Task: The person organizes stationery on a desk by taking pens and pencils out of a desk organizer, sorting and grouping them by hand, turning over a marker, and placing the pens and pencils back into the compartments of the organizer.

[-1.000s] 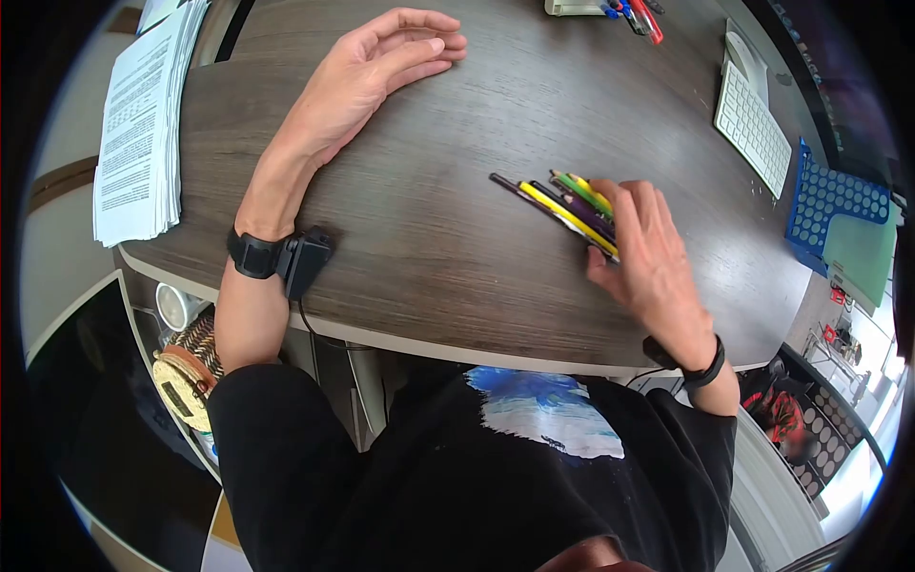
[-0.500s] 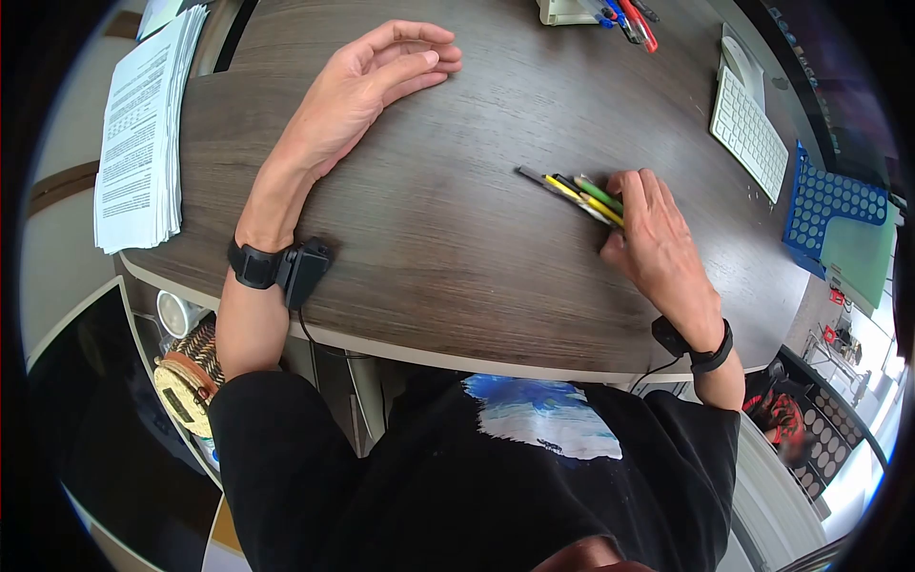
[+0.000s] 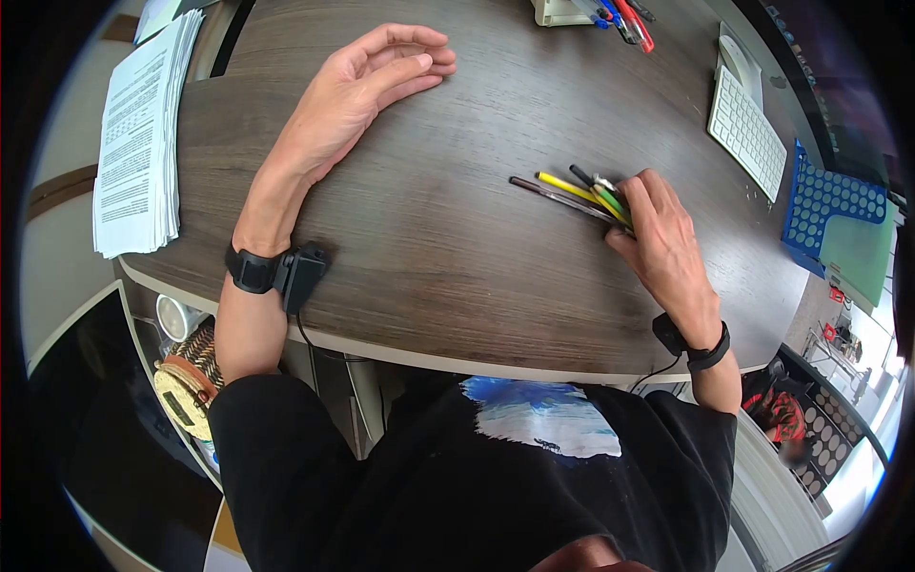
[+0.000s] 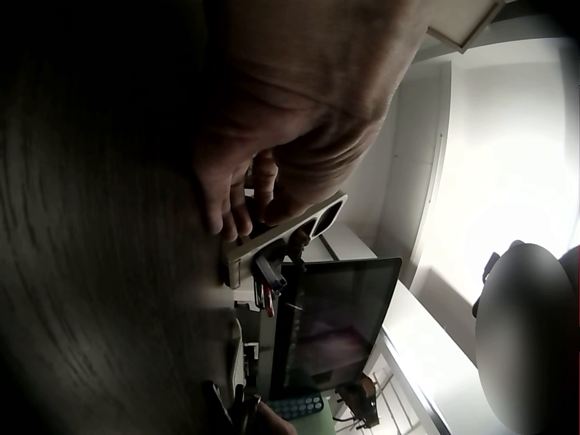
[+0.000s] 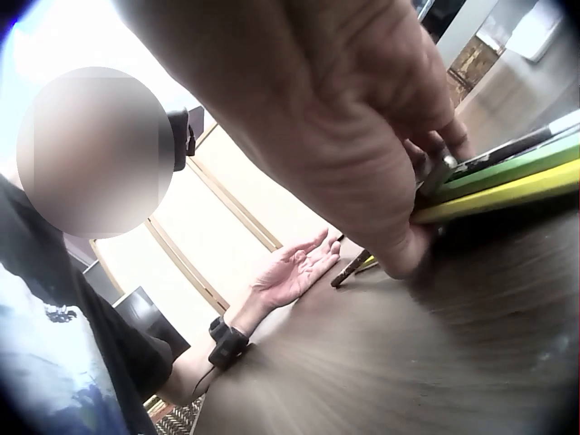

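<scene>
In the head view, my right hand (image 3: 667,248) has its fingers and thumb curled round one end of a loose bundle, low over the table. The bundle holds a yellow pencil (image 3: 564,187), a dark one (image 3: 534,185), a green one (image 3: 611,199) and others, their free ends fanned toward the left. Close up in the right wrist view, the green pencil (image 5: 507,171) and a yellow one (image 5: 507,196) stick out past the hand (image 5: 353,136); the gripped ends are partly hidden. My left hand (image 3: 353,95) rests on its side at the upper left, fingers loosely bent and holding nothing.
A paper stack (image 3: 143,143) lies at the table's left. At the top stands a pale holder (image 3: 558,11) with pens (image 3: 631,24). A keyboard (image 3: 748,133), a blue perforated rack (image 3: 829,200) and a monitor are on the right.
My right hand has closed further round the bundle, and the pencils have shifted right and turned, with their free ends spread differently. The left hand has stayed nearly still.
</scene>
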Demonstrator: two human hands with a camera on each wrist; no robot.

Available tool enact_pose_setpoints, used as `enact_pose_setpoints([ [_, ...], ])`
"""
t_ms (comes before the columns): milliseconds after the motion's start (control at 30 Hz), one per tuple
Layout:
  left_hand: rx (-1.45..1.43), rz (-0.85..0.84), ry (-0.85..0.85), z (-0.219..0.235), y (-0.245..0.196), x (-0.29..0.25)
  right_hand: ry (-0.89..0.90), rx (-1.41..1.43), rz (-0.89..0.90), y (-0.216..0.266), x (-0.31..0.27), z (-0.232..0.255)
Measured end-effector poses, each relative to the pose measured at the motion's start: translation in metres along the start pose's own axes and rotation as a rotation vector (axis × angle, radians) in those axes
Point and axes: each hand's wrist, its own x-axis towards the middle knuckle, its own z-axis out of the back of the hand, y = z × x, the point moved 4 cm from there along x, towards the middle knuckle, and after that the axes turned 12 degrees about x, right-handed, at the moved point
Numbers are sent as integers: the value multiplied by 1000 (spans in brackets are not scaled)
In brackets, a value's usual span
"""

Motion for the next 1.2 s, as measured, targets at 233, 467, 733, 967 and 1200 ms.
enact_pose_setpoints([
  [233, 2, -10, -1, 1, 1, 0, -245, 306, -107, -30, -1, 4],
  [467, -26, 23, 13, 1, 1, -1, -613, 1298, 128, -55, 20, 37],
  [733, -45, 26, 11, 1, -1, -1, -670, 1285, 347, -65, 28, 5],
  [967, -120, 79, 5, -1, -7, -1, -518, 1083, -54, -74, 27, -16],
  [1200, -119, 79, 21, -2, -8, -1, -439, 612, -215, -37, 85, 108],
])
